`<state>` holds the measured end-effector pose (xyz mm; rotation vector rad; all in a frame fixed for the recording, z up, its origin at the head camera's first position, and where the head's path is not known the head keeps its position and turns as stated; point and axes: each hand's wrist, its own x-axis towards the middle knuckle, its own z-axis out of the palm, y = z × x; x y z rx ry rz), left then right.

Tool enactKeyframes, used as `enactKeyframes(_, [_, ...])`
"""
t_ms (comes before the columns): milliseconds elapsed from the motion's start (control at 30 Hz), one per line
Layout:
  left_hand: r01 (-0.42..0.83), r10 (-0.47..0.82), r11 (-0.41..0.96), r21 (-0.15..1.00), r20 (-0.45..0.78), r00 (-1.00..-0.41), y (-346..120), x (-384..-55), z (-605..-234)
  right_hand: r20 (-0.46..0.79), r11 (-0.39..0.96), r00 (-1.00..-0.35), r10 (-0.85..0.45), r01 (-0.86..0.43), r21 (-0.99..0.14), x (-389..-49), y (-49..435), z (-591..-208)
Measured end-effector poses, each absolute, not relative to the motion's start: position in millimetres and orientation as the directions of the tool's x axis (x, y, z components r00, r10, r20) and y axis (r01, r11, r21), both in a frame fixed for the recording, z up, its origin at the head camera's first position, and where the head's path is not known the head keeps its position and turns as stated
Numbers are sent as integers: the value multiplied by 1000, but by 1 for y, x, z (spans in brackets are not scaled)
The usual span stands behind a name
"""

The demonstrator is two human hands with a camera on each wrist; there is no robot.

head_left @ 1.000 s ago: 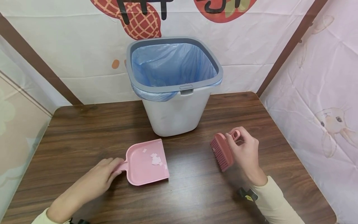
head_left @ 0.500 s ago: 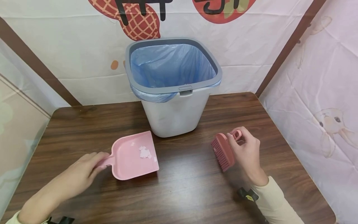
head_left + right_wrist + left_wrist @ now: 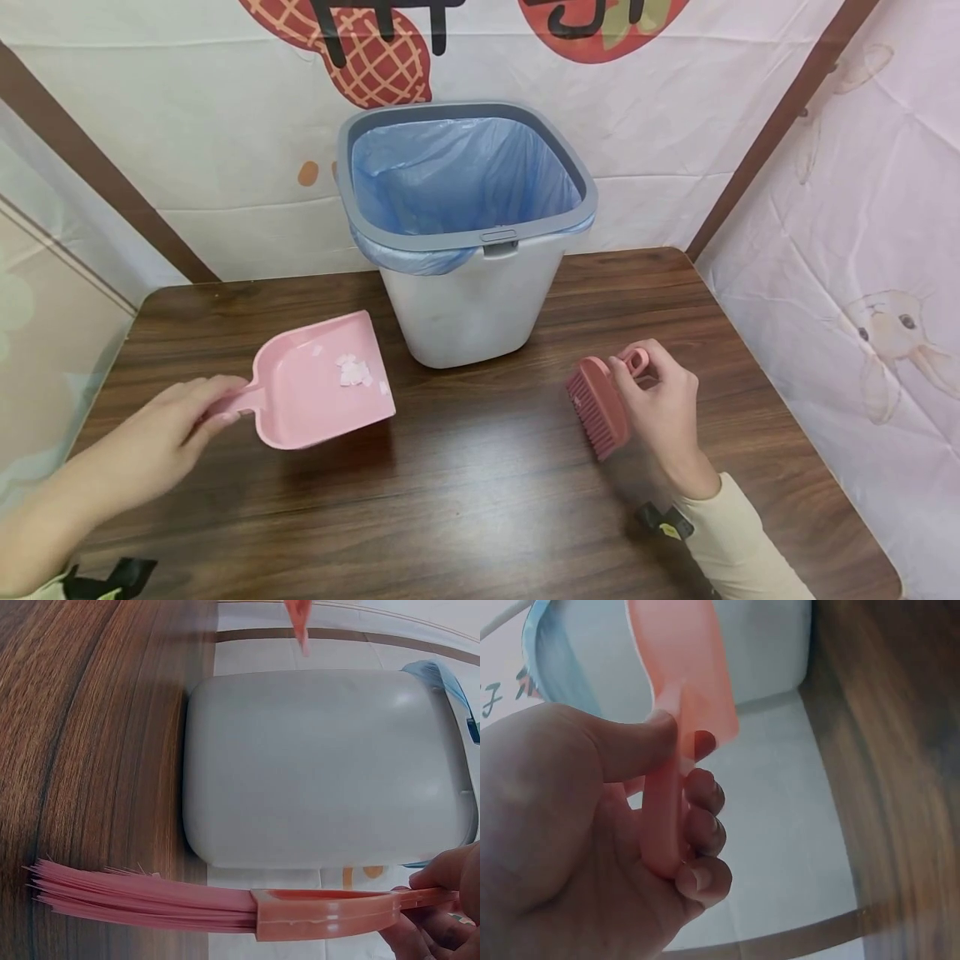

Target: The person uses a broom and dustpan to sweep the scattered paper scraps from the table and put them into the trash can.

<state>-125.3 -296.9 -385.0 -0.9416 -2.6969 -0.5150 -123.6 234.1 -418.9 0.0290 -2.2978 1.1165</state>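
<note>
My left hand grips the handle of a pink dustpan, its fingers curled round it in the left wrist view. The pan is held above the tabletop with a shadow beneath it. White paper scraps lie in the pan near its front edge. With finger and thumb, my right hand pinches the looped handle of a pink hand brush. The brush's bristles point down at the table in the right wrist view. A few tiny pale bits cling to them.
A whitish trash bin with a grey rim and a blue bag liner stands at the back middle of the brown wooden table. Printed cloth walls enclose the table at the back and sides.
My left hand has lifted the dustpan off the table and carried it to the left and away from me, scraps still in it. The right hand and brush have barely moved.
</note>
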Motion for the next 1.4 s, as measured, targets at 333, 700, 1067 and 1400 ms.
enactKeyframes(333, [591,506,763,261,328,-798,-325,-143,-359,520,660,-827,214,-270,-701,-124,234,-419])
enactKeyframes(700, [569,454,752,333,365,-813,-342,-165,-332,525,658,-825,208,-279,-699,-125,234,-418])
enactKeyframes(1067, [614,365,622,485,514,-776,-351,-189,-305,526,662,-826,201,-281,-695,-126,234,-419])
enactKeyframes(1400, [616,310,512,599,540,-783,-371,-222,-293,522,666,-827,207,-273,-695,-126,234,-419])
